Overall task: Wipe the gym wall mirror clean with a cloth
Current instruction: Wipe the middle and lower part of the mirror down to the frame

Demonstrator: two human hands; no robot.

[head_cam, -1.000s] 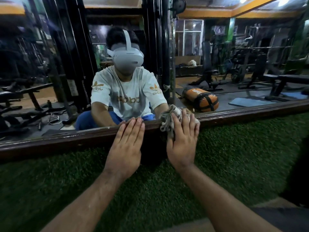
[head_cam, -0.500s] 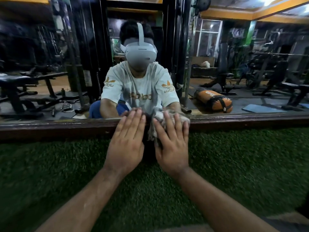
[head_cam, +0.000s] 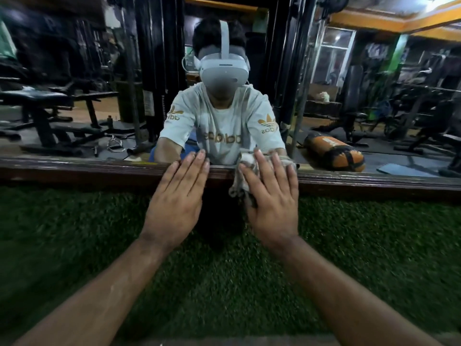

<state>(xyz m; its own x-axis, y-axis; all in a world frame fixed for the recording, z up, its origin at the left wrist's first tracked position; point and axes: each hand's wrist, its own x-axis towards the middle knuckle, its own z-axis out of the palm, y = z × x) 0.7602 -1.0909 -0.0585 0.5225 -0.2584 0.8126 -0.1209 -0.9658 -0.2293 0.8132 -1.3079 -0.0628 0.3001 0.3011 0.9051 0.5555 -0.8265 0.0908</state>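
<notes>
The wall mirror [head_cam: 74, 101] fills the upper half of the head view, above a dark wooden bottom frame [head_cam: 99, 171]. A crumpled grey-white cloth [head_cam: 243, 171] lies against that frame and the lowest strip of glass. My right hand [head_cam: 272, 203] presses flat on the cloth with straight, spread fingers. My left hand [head_cam: 177, 201] rests flat beside it, fingertips on the frame, holding nothing. The mirror reflects a person in a white shirt and headset.
A band of green artificial turf [head_cam: 361, 245] covers the wall below the frame. The mirror reflects gym benches, weight machines, an orange punching bag and a black column.
My right hand slid the cloth leftwards along the frame towards the left hand, then slightly right again. My left hand has stayed flat on the frame.
</notes>
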